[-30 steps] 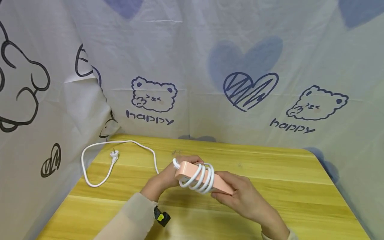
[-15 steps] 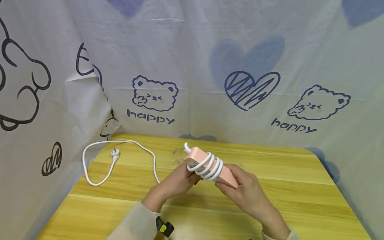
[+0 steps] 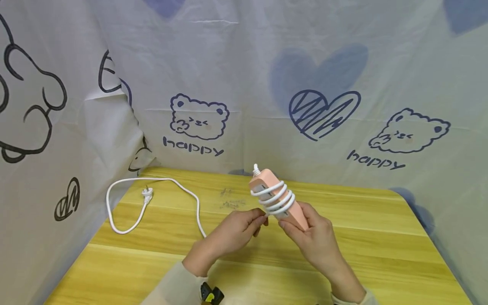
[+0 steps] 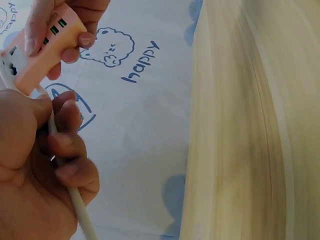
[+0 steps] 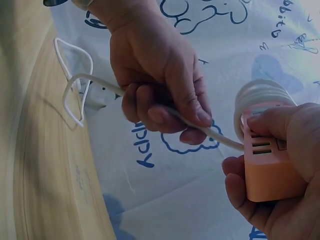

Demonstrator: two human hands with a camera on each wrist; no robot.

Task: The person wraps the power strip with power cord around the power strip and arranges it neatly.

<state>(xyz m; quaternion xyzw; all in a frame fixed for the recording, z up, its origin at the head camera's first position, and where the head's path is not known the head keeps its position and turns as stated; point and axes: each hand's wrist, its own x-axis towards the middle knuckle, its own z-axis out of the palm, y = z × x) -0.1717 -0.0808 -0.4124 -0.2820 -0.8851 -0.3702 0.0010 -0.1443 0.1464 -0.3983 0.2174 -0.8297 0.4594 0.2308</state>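
Observation:
A pink power strip point(image 3: 297, 218) with several turns of its white cord point(image 3: 275, 198) wrapped round its body is tilted up above the table. My right hand point(image 3: 318, 239) grips its lower end, the thumb on the face with the USB slots point(image 5: 261, 145). Just left of the strip, my left hand point(image 3: 236, 231) holds the cord, fingers curled round it and thumb pinching it, as the left wrist view shows. From that hand the cord point(image 5: 225, 140) runs taut to the strip. Its loose length point(image 3: 152, 180) lies on the table at the left and ends in a white plug point(image 3: 147, 194).
The wooden table point(image 3: 373, 245) is yellowish with a rounded back right corner. A pale cloth point(image 3: 251, 84) printed with bears and hearts hangs behind it and along the left side. A black and yellow band point(image 3: 211, 294) sits at the left sleeve.
The power strip has tipped more upright and shifted right and up with my right hand. My left hand has come from behind the strip round to its near left side with the cord.

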